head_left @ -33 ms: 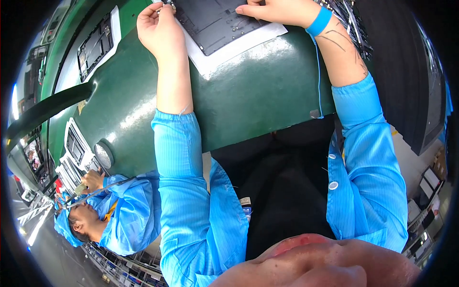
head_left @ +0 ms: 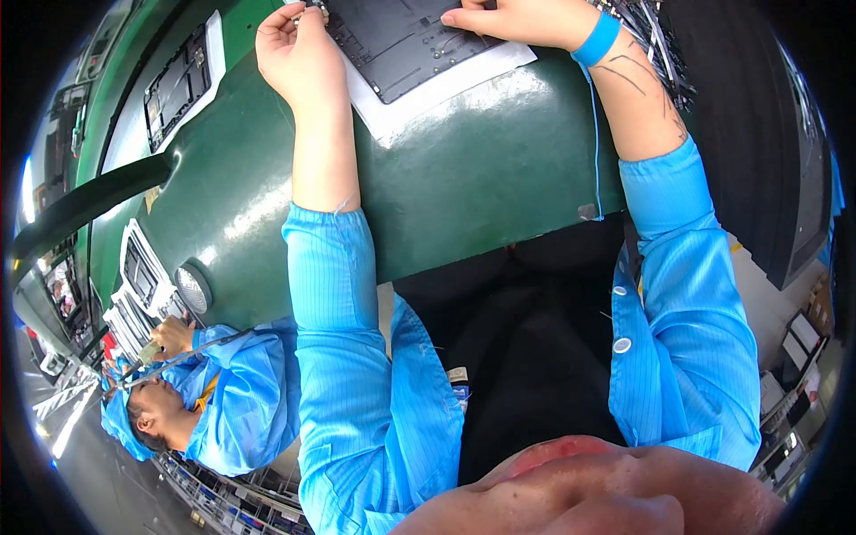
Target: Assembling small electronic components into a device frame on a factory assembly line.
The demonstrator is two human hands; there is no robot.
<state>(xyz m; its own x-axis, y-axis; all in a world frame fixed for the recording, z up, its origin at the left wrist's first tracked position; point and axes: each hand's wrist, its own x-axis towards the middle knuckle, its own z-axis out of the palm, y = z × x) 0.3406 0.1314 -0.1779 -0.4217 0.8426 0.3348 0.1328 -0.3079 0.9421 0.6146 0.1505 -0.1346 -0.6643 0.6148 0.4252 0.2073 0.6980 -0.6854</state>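
Observation:
A dark flat panel (head_left: 406,40) lies on a white sheet (head_left: 446,85) at the far edge of the green table (head_left: 464,178). My left hand (head_left: 299,53) is at the panel's left corner, its fingertips pinched on a small metal part (head_left: 314,9). My right hand (head_left: 513,20) rests on top of the panel with its fingers together, holding it down. A blue wrist strap (head_left: 596,37) sits on my right wrist, and its thin cord (head_left: 596,134) runs down to the table's near edge. Both fingertips are partly cut off by the upper rim.
A second dark panel (head_left: 178,85) on white backing lies far left. A black curved bar (head_left: 89,201) crosses the left side. White frames (head_left: 143,276) and a round silver piece (head_left: 192,287) sit near a co-worker in a blue coat (head_left: 232,401). Black cables (head_left: 655,45) lie top right.

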